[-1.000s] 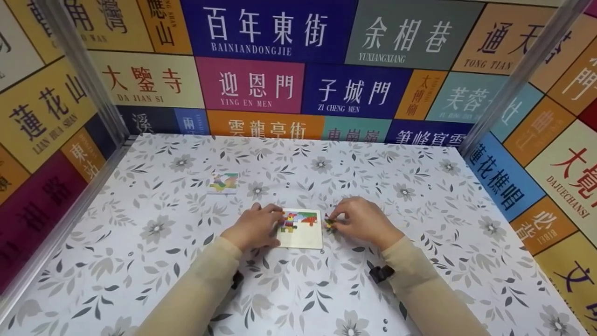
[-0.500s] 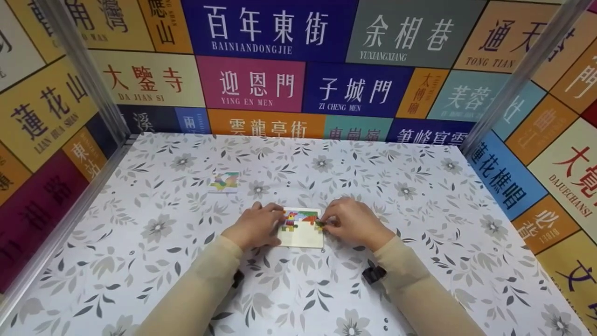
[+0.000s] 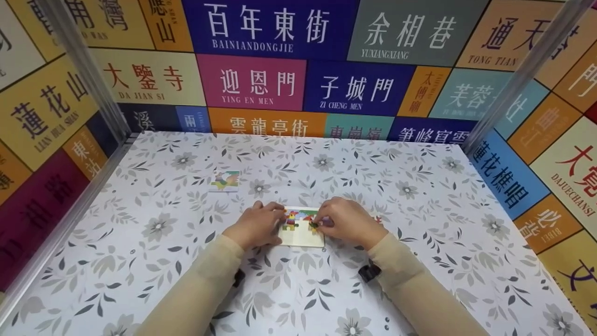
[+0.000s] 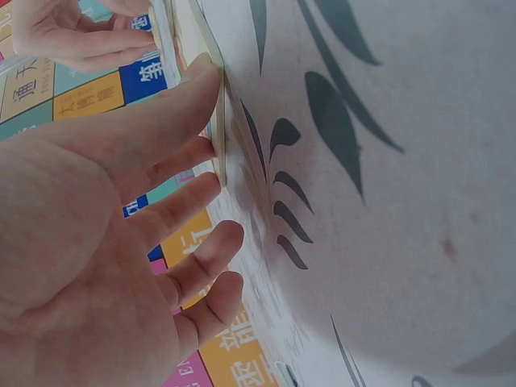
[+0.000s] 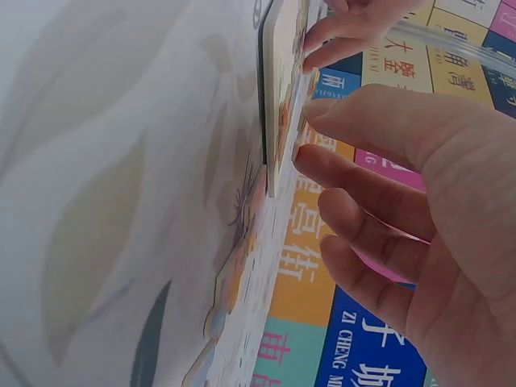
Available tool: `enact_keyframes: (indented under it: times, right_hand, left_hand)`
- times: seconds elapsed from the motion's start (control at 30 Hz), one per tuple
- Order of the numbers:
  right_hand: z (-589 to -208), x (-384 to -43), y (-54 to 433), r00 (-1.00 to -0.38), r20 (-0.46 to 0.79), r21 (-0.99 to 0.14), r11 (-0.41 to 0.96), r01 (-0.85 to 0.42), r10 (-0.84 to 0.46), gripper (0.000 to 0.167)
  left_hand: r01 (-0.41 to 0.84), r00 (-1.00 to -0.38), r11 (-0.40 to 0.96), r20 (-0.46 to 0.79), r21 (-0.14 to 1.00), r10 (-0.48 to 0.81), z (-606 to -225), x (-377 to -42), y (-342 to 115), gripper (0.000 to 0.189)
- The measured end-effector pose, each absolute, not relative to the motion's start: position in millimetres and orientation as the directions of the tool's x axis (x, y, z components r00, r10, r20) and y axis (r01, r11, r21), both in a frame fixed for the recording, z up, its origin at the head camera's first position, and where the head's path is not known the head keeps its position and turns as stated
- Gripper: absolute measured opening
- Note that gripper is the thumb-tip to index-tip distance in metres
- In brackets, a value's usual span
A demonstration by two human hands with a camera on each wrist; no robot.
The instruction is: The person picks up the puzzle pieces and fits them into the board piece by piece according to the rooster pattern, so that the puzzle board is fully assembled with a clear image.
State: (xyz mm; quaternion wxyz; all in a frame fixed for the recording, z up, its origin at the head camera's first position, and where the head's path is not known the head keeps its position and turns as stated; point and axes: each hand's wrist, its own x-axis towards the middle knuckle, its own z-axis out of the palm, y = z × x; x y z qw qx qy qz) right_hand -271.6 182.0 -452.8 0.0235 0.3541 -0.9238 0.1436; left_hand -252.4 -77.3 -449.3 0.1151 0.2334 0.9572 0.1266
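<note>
A green-and-yellow jigsaw piece [image 3: 313, 226] is pinched edge-on between the thumb and forefinger of the right hand [image 3: 350, 223], whose other 3 fingers are loosely bent; the piece is held over the puzzle tray [image 3: 303, 240], just left of that hand. The tray's left end is held by the left hand [image 3: 259, 224], its thumb and fingers spread and bent about the edge. Loose jigsaw pieces [image 5: 228, 278] are seen on the desk [image 3: 261, 298] beside the right hand. The piece looks thin, light and stiff, probably card, so 2 opposite edges are best gripped, with tabs spared from bending; the light tray could easily be slid unless steadied by its rim.
</note>
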Motion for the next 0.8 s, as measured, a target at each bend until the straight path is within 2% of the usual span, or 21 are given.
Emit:
enact_keyframes:
  times: [0.8]
  right_hand:
    - [-458, -277, 156, -0.688, 0.126, -0.214, 0.657, -0.723, -0.715, 0.014]
  left_hand:
    - [0.428, -0.866, 0.862, -0.15, 0.273, 0.477, -453, -255, -77, 0.059]
